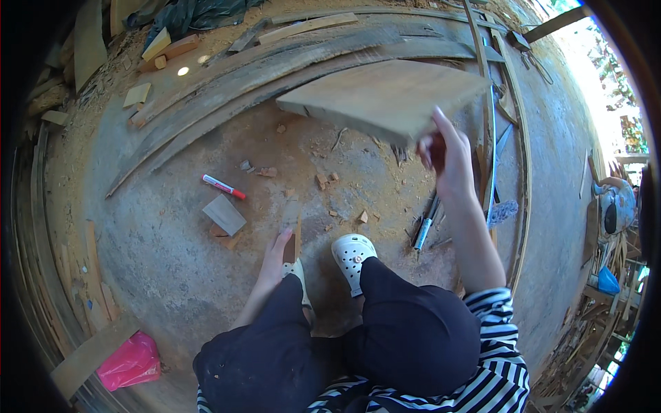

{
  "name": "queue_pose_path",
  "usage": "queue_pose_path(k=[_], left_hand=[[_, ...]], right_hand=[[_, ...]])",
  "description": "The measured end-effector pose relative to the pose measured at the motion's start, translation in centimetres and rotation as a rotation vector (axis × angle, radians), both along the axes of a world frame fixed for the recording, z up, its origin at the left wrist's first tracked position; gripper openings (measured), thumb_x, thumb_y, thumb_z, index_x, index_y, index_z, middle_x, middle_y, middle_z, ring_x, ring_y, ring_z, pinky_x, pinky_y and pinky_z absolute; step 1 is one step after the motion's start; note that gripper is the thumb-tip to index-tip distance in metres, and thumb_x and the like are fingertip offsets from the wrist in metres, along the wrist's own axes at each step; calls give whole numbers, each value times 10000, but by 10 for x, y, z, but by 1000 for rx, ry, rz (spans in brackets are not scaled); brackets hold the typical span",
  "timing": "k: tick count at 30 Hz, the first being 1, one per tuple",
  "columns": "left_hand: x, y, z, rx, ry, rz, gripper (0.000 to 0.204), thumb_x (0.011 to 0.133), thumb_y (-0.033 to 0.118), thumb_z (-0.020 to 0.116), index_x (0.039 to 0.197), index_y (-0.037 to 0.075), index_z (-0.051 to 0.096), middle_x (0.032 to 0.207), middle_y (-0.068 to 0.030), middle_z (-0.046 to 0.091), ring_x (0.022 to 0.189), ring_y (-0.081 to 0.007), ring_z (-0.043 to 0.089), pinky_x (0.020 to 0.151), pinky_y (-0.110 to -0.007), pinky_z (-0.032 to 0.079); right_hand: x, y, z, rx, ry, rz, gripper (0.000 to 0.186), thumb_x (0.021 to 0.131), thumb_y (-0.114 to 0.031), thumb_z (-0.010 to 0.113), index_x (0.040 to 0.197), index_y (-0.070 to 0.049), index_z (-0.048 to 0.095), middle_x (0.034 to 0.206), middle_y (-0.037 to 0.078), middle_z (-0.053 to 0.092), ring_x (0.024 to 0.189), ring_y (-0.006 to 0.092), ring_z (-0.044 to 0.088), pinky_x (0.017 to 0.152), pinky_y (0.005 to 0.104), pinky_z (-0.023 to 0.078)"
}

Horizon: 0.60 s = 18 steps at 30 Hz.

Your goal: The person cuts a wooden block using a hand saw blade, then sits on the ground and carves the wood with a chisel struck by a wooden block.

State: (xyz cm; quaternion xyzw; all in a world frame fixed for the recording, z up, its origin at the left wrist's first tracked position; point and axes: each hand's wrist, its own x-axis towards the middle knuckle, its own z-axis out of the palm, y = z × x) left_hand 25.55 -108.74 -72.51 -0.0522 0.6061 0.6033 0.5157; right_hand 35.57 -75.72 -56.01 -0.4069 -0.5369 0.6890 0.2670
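Observation:
A wide, flat wooden board (385, 96) is tilted above the floor ahead of me. My right hand (447, 153) grips it at its near right corner, fingers curled under the edge and one finger along the top. Down by my left shoe, my left hand (277, 256) closes on a small wooden block (292, 241) that stands on the floor. A red and white marker (224, 186) lies to the left, above a grey rectangular wood piece (224, 214) resting on a brown offcut (225, 237).
Long weathered planks (227, 89) curve across the far floor. At the right lie a dark pen-like tool (427, 224) and long wooden strips (520, 172). My white clogs (354, 255) stand on the concrete. A pink plastic bag (131, 361) sits at the lower left.

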Motion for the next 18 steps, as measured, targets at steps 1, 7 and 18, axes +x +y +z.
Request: queue_pose_path(k=[1,7,18], left_hand=[[1,2,-2,-4,14,-10,548,886,443,576,1207,0,549,1047,-54,586,973,-128,538,858,-266,405],[-3,-26,-16,-161,70,116,505,888,441,580,1164,19,559,1018,-53,578,940,-133,534,831,-273,410],[11,100,3,124,-43,-131,529,880,470,587,1147,15,552,995,-65,571,920,-131,529,816,-276,413]], right_hand=[[-13,4,12,-20,-36,35,381,919,-370,590,804,-10,630,576,60,612,422,74,489,399,208,341],[-103,1,18,54,-82,343,395,929,-377,588,931,15,636,763,104,685,493,94,534,456,209,413],[-127,-26,-38,37,130,155,376,931,-341,597,883,30,636,798,105,691,594,123,598,502,270,489]])
